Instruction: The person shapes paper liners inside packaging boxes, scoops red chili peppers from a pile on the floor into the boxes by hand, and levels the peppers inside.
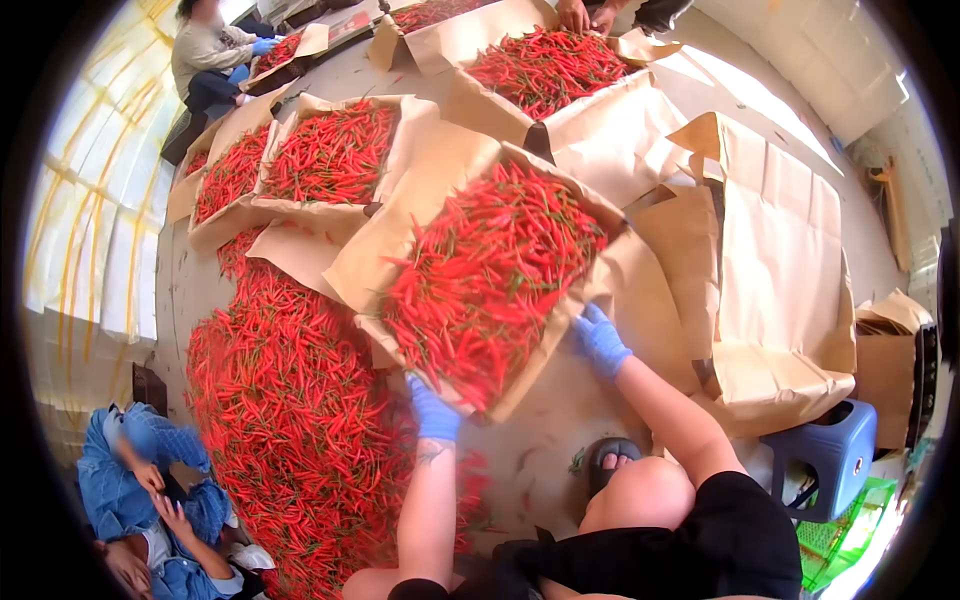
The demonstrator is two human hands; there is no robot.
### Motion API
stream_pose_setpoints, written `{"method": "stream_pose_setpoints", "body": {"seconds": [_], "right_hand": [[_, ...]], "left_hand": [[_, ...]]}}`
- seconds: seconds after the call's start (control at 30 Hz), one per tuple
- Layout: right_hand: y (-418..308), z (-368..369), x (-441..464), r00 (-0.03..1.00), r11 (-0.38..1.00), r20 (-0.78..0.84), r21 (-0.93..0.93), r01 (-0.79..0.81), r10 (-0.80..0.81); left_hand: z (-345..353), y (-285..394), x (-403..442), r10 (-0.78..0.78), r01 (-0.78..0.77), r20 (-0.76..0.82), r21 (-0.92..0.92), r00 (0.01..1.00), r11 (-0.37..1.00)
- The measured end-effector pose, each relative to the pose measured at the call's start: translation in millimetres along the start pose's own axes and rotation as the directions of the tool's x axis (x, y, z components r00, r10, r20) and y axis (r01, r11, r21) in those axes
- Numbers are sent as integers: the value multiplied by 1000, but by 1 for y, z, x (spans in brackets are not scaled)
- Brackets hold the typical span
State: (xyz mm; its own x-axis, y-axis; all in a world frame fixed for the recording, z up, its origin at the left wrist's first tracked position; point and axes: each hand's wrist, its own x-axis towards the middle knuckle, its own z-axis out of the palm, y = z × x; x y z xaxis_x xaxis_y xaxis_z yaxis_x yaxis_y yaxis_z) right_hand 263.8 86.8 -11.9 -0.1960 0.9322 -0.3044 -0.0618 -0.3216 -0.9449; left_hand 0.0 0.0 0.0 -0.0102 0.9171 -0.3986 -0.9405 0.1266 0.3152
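A paper-lined box (541, 376) heaped with red chili peppers (500, 265) sits tilted in the middle of the view, slightly blurred. My left hand (434, 410), in a blue glove, grips its near left corner. On the near right side, my right hand (600, 343), gloved the same way, holds the edge, its fingertips partly hidden by the paper. Brown lining paper (420, 215) flares out past the box's far left side. A big loose pile of chili peppers (285, 370) lies on the floor to the left of the box.
More filled boxes (335, 150) stand beyond. A box covered with brown paper (780, 250) is at right, near a blue stool (825, 455) and a green basket (850, 530). A person in denim (150, 470) sits lower left; others work at the back.
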Motion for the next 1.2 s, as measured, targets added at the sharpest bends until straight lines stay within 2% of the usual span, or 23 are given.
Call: {"method": "stream_pose_setpoints", "body": {"seconds": [0.03, 0.1, 0.13, 0.17, 0.23, 0.27, 0.37, 0.4, 0.43, 0.47, 0.5, 0.53, 0.57, 0.6, 0.63, 0.7, 0.83, 0.9, 1.0, 1.07, 1.1, 1.13, 1.2], "right_hand": [[-28, 5, -10, 982, 927, -67, 348, -144, 177], [2, 10, -8, 988, 931, -104, 360, -68, 112], [-13, 11, -7, 994, 995, -111, 93, 25, -14], [-35, 12, -27, 990, 980, -97, -180, 82, -101], [-91, -24, -74, 987, 980, 93, -137, 146, -134], [-106, -34, -98, 984, 999, 178, -29, 20, -14], [-145, -76, -160, 949, 946, 222, 187, -265, 222], [-149, -91, -178, 989, 991, 81, 29, -129, 126], [-149, -101, -187, 999, 991, -31, -136, 4, -8], [-162, -111, -196, 991, 936, -93, -349, 55, -93], [-175, -125, -206, 974, 824, -134, -561, 79, -184], [-172, -135, -208, 906, 637, -128, -750, 178, -404], [-166, -145, -211, 801, 400, -70, -890, 219, -595], [-161, -161, -211, 792, 327, -71, -930, 167, -607], [-151, -178, -217, 808, 262, -89, -961, 83, -582], [-127, -204, -228, 797, 203, -219, -971, -123, -563], [-116, -225, -261, 817, 247, -293, -950, -191, -496], [-112, -225, -257, 891, 147, -162, -983, -108, -425], [-117, -239, -260, 925, 73, -217, -976, -204, -312], [-133, -234, -262, 938, 126, -215, -974, -187, -272], [-144, -242, -260, 942, 157, -190, -976, -150, -278], [-133, -237, -255, 914, 333, -264, -930, -156, -309], [-143, -268, -243, 806, 530, -424, -831, -166, -414]], "left_hand": [[-5, -11, 13, -88, 89, 8, -90, 996, 992], [-24, -8, 31, -45, 122, -252, 296, 967, 947], [-1, 4, 51, -163, 179, -75, 475, 984, 861], [18, -4, 56, -229, 220, -12, 339, 973, 915], [53, -22, 66, -357, 352, 112, 62, 927, 934], [4, -21, 78, -205, 94, 133, 572, 970, 815], [63, -37, 76, -253, 248, -123, -49, 960, 967], [46, -47, 86, -165, 150, -2, 425, 986, 893], [41, -48, 94, -150, 129, 8, 471, 989, 873], [37, -49, 101, -136, 107, 18, 516, 991, 850], [45, -59, 101, -199, 214, -116, 131, 973, 968], [21, -60, 118, -132, 120, -6, 462, 991, 879], [-2, -61, 136, -62, -42, 106, 764, 992, 644], [-24, -62, 152, 9, -203, 214, 910, 977, 362], [8, -62, 152, -23, -34, 57, 815, 998, 578], [76, -63, 150, -84, 179, -261, 363, 962, 915], [102, -46, 175, -57, 179, -497, 202, 866, 963], [21, 9, 262, -77, 210, -395, 306, 915, 929], [46, 1, 266, 31, 115, -379, 358, 925, 927], [78, -16, 229, 107, 61, -581, 263, 807, 963], [78, -24, 217, 276, 10, -534, 471, 799, 882], [82, -32, 203, 436, -25, -470, 658, 767, 753], [107, -82, 162, 631, -212, -175, 846, 755, 489]]}}
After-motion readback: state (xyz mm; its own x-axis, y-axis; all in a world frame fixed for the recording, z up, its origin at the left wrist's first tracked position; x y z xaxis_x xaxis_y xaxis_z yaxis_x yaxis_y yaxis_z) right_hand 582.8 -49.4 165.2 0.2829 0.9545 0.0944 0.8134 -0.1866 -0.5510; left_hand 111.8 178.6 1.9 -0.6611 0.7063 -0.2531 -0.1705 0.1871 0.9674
